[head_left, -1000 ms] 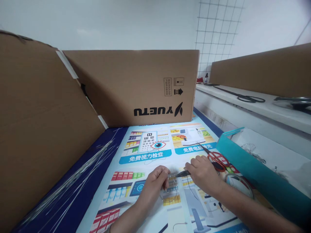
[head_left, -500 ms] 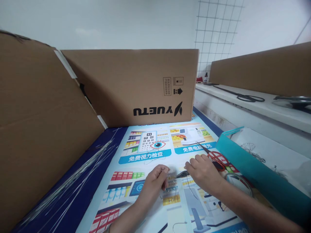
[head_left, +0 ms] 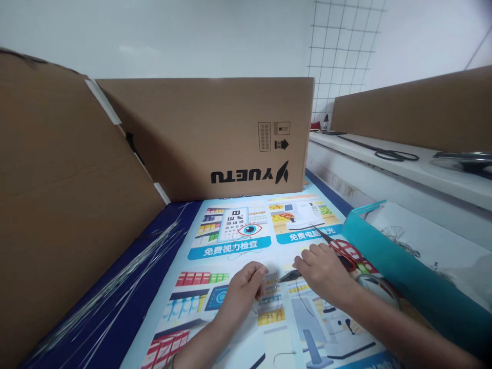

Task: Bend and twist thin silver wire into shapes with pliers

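My left hand [head_left: 246, 284] is closed in a pinch on a thin bent wire [head_left: 271, 281], whose fine loops hang below the fingers and are hard to make out. My right hand [head_left: 321, 269] is wrapped round a pair of pliers [head_left: 290, 276]; only the dark, narrow jaws show, pointing left toward the wire. Whether the jaws touch the wire I cannot tell. Just beyond my right hand lie red-handled scissors [head_left: 346, 252], blades toward the back. Another curved wire piece [head_left: 284, 353] rests on the printed sheet near the front edge.
A bundle of long straight wires [head_left: 126, 271] lies on the blue cloth at left. The teal box [head_left: 388, 266] at right contains tangled wire pieces. A cardboard box [head_left: 207, 133] stands behind the printed sheet [head_left: 230, 264]. Black scissors [head_left: 395, 155] lie on the white ledge.
The plier jaws have shifted very slightly right, away from the left fingers. Both hands otherwise stay almost in place.
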Demonstrator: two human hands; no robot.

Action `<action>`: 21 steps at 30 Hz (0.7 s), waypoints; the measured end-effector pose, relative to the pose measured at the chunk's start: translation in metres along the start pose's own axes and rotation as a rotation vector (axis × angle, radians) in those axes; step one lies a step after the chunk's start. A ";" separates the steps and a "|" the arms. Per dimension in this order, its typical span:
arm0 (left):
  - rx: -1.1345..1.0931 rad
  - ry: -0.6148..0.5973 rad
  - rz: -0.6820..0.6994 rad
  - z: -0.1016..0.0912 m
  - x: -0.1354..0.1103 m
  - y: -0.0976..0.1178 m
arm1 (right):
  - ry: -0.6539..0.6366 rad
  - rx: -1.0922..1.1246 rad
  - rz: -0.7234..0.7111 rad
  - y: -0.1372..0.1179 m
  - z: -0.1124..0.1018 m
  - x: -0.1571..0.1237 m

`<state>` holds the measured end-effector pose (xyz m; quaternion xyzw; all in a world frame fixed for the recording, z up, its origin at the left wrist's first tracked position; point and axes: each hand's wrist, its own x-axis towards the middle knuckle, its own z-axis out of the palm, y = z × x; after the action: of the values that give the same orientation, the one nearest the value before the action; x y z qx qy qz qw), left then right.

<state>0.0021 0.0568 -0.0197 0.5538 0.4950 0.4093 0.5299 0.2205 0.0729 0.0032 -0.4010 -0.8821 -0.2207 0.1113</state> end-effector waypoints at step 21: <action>-0.026 -0.110 -0.062 -0.001 0.004 0.000 | -0.035 0.153 0.164 0.009 0.004 -0.001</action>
<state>0.0017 0.0605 -0.0198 0.5529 0.4766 0.3682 0.5758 0.2275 0.0797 0.0019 -0.4662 -0.8623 -0.1359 0.1437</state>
